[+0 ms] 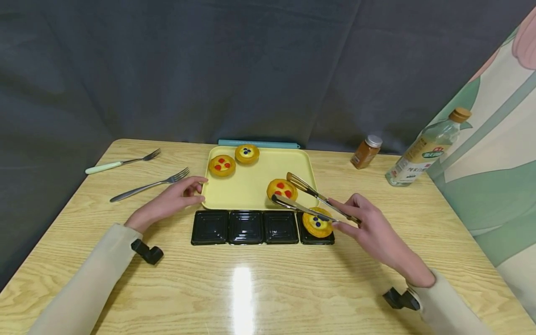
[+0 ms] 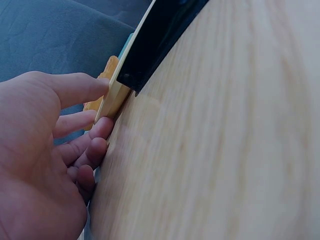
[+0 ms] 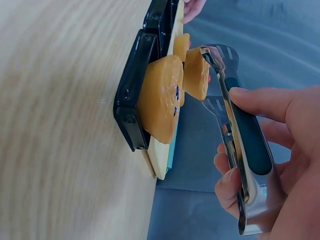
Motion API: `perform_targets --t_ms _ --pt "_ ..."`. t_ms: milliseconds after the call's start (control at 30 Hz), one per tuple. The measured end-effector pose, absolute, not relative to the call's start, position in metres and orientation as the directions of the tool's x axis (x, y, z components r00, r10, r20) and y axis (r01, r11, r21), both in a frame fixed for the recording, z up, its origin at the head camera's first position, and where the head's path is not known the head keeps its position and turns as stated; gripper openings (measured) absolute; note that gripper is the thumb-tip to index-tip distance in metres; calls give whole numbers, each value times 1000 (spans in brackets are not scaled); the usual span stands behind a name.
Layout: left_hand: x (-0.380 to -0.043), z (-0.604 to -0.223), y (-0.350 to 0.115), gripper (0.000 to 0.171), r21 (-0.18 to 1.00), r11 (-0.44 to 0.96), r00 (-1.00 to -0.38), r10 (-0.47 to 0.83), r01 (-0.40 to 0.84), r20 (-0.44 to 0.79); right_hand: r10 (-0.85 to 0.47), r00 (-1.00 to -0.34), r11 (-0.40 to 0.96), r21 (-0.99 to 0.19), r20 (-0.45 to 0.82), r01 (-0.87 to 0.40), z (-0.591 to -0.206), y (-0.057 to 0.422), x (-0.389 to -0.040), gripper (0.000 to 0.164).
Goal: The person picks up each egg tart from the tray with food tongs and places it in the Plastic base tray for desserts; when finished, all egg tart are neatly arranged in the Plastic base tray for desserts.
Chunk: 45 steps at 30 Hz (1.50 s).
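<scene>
My left hand [image 1: 182, 193] holds the left rim of a yellow tray [image 1: 244, 188], thumb [image 2: 87, 90] on the rim and fingers curled beside it. In my right hand [image 1: 372, 230] is a pair of metal tongs [image 3: 250, 132] with dark green grips. Their spread tips lie either side of an egg tart with red toppings [image 1: 279, 186] over the tray's front right. A tart with dark blue toppings [image 1: 313, 226] sits in the rightmost black plastic container [image 3: 129, 100]. Another red-topped tart [image 1: 222, 166] and a blue-topped tart [image 1: 247, 153] rest at the tray's back left.
Several black containers [image 1: 246, 227] line the tray's front edge. Two forks, one green-handled [image 1: 104, 167] and one metal [image 1: 144, 188], lie at left. A teal bar [image 1: 259, 144] lies behind the tray. A spice jar [image 1: 365, 152] and tall bottle [image 1: 425, 151] stand at right.
</scene>
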<state>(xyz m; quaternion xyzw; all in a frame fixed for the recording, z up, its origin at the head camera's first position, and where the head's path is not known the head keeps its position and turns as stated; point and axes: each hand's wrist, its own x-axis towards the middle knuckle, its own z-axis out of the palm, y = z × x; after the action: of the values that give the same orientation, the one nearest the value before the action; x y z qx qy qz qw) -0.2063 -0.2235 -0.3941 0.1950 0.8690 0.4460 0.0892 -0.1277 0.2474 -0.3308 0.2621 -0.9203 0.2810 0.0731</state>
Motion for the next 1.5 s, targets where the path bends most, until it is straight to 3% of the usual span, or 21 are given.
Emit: perform_targets --t_ms 667,1500 --pt "-206 -395 -222 56 807 532 -912 410 257 20 -451 -839 674 -500 306 -544 -336 254 -90 51" --pt "-209 -399 -224 54 809 530 -913 408 255 20 -476 -832 697 -455 284 -554 -346 255 -81 52"
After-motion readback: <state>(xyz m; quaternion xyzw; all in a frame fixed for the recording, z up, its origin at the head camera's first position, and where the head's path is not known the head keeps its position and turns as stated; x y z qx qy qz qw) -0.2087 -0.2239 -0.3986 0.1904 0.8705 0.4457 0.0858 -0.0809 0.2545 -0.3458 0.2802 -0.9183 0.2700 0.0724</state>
